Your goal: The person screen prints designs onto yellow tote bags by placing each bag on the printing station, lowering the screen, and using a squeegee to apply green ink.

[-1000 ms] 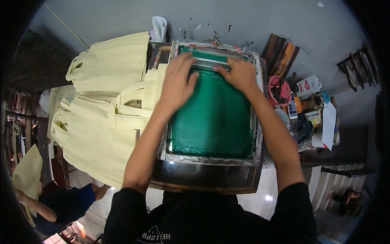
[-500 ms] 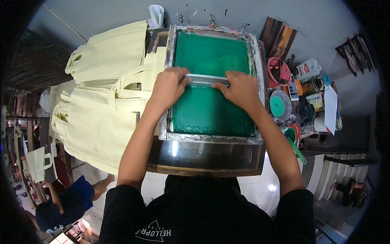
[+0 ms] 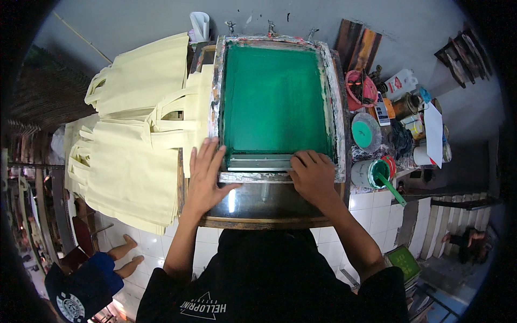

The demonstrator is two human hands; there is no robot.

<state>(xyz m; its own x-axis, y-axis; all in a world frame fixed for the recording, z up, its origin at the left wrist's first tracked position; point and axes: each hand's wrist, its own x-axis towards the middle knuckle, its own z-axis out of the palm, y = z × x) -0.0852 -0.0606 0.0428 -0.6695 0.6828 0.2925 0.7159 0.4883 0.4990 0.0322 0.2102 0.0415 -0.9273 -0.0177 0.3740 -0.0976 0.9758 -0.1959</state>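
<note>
A printing screen (image 3: 335, 107) lies on the dark glass-topped table (image 3: 264, 202), its mesh (image 3: 274, 97) coated in wet green ink. Along its near edge rests a metal-edged squeegee (image 3: 258, 162). My right hand (image 3: 315, 177) is closed around the squeegee's right end. My left hand (image 3: 203, 175) is off it, fingers spread beside the frame's near left corner. Pale yellow fabric (image 3: 198, 107) shows past the frame's left side, next to stacked pale yellow bags (image 3: 132, 167) with handles. Whatever lies beneath the mesh is hidden.
At the right sit a bucket (image 3: 362, 173) of green ink with a green stick (image 3: 396, 194), a shallow tub (image 3: 370, 134), a pink basket (image 3: 367, 91) and a phone (image 3: 382, 110). Hinge clamps (image 3: 271, 28) hold the screen's far edge. Another person (image 3: 89, 280) is at lower left.
The squeegee has come toward me from the upper mesh to the near edge. My left hand has let go of it and opened at the frame's left; my right hand still holds it.
</note>
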